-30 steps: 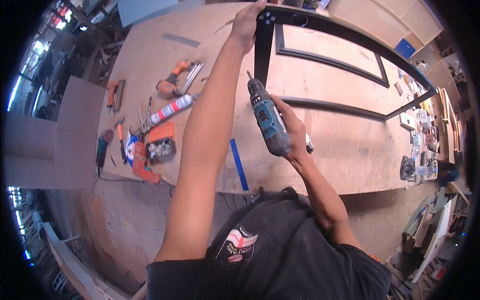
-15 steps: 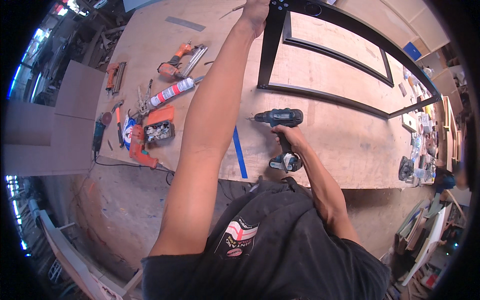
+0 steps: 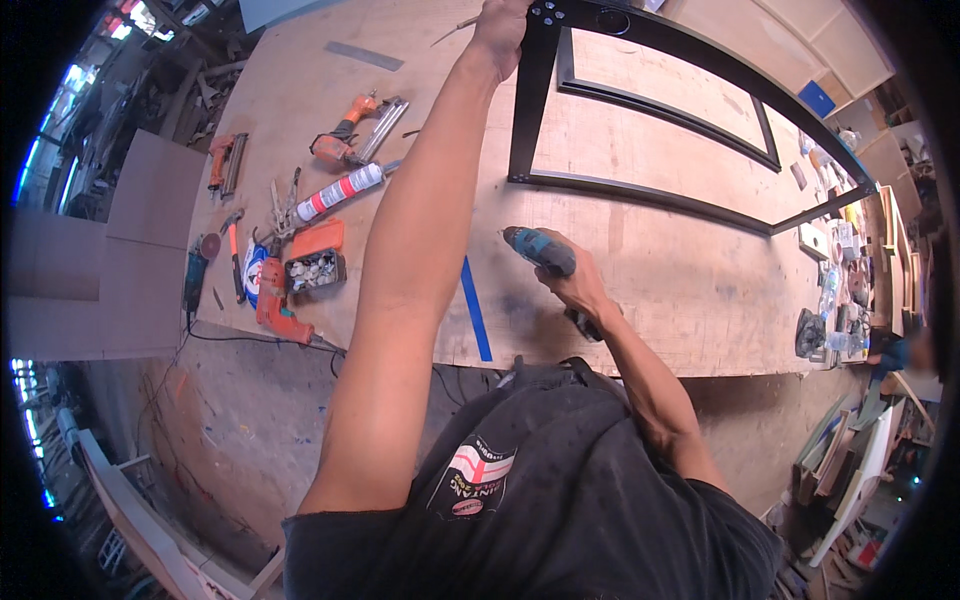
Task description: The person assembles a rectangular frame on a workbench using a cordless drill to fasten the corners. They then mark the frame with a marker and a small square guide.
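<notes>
My left arm reaches to the far side of the wooden worktable (image 3: 690,290). There my left hand (image 3: 500,38) is closed at the upper left corner of a black rectangular frame (image 3: 530,110), its fingers partly hidden. The frame stands raised on the table, and through its opening a smaller black frame (image 3: 665,108) shows. Nearer to me, my right hand (image 3: 580,282) is wrapped round the handle of a teal and black cordless drill (image 3: 540,250). The drill is tilted above the tabletop, apart from the frame, its body pointing up and left.
On the left lie an orange nail gun (image 3: 335,148), a sealant tube (image 3: 340,193), an orange corded drill (image 3: 276,302), an open box of small parts (image 3: 318,270) and a hammer (image 3: 235,262). A blue strip (image 3: 476,310) lies near the front edge. Clutter lines the right end.
My right hand has turned the cordless drill from lying side-on to tilted, its body now foreshortened. My left hand and the black frame have shifted slightly left in view.
</notes>
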### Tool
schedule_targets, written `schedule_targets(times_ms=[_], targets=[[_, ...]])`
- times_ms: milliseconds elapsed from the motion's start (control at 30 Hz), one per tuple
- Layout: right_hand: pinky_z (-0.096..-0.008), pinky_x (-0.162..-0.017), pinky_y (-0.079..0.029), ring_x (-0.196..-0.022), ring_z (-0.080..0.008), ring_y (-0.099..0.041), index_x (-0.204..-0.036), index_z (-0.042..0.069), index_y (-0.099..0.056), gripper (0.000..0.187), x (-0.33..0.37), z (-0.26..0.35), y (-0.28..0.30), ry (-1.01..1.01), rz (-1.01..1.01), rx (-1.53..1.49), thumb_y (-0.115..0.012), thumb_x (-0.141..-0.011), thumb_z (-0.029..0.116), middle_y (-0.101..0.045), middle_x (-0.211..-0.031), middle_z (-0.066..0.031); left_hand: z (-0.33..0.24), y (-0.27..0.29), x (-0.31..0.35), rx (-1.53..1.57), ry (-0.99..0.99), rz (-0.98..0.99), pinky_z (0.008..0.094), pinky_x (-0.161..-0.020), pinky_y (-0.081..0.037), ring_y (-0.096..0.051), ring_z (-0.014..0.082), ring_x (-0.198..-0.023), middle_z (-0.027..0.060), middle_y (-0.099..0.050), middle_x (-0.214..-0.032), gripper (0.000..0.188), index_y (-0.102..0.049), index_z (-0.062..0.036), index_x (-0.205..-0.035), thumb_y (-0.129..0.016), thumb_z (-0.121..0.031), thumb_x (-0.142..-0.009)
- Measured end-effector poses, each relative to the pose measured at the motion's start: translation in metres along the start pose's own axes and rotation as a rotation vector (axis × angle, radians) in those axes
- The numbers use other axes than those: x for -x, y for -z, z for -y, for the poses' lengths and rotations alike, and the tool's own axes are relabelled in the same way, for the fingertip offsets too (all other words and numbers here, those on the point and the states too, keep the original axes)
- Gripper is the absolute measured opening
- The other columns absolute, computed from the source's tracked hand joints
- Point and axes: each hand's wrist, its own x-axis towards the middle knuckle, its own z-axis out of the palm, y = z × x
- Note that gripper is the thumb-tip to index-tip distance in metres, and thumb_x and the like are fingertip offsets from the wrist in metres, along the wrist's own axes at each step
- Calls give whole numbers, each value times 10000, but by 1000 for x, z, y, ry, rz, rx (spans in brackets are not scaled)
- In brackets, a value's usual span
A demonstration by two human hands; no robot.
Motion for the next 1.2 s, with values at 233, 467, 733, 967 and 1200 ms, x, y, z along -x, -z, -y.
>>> schedule_targets(times_ms=[233, 467, 733, 967, 1200], targets=[[-373, -721, -577, -775, -218, -710, -1323, 97, -634, 513, -1, -12, -8, -216, -7, -222, -719, -817, 82, -728, -955, -114, 1, -2, -3, 24, -36, -17, 245, -630, -489, -612, 54, -721, -38, -690, -839, 322, -737, -99, -1050, -621, -399, -1042], [-303, -592, -521, -665, -134, -630, -1042, 26, -709, 266, 9, -25, 10, -539, -130, -675, -795, -858, 198, -695, -889, -53, 4, -5, -2, 0, -12, -10, 249, -621, -468, -582, 51, -694, -53, -659, -802, 320, -735, -104, -1025, -628, -405, -1038], [-296, -598, -526, -648, -112, -610, -1192, 31, -666, 331, 9, 13, 27, -219, -246, -579, -779, -894, 117, -693, -896, -35, 5, -3, -6, -24, -7, -35, 246, -623, -469, -587, 52, -703, -44, -668, -834, 332, -726, -94, -1069, -607, -403, -1051], [-359, -902, -591, -1052, -262, -725, -1490, 86, -490, 695, -41, 115, 58, 529, -620, -4, -777, -858, 49, -680, -1259, -158, -2, -3, 4, 33, 14, -36, 307, -840, -585, -722, 133, -904, 47, -756, -1013, 363, -698, -46, -1134, -635, -391, -1036], [-351, -999, -556, -1163, -231, -659, -1533, 93, -465, 694, -70, 138, 72, 528, -565, 23, -733, -895, 44, -635, -1352, -131, -4, -10, 5, 93, 2, -20, 295, -795, -599, -728, 125, -876, 44, -768, -997, 338, -731, -60, -1116, -637, -375, -1039]])
